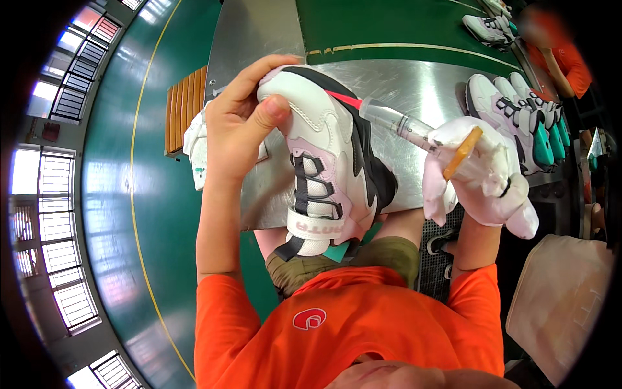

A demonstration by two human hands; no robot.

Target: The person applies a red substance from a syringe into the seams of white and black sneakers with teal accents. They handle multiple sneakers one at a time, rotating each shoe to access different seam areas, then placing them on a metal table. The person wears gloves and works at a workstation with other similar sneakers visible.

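Left hand [238, 123], bare, wrapped around the toe end of a white, pink and black sneaker [324, 155], thumb pressed on its upper. Sneaker held upright over the metal table [414, 84], heel strap toward the lap. Right hand [479, 172], in a white glove, closed around a clear syringe [402, 126], tip just beside the sneaker's sole edge. Beyond the right hand, a row of white and teal sneakers [518, 110] lined up on the table.

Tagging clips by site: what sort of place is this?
Most likely a shoe factory assembly line. The left hand holds a white sneaker over a metal workbench, the gloved right hand points a syringe at it, and matching sneakers are lined up beside another worker.
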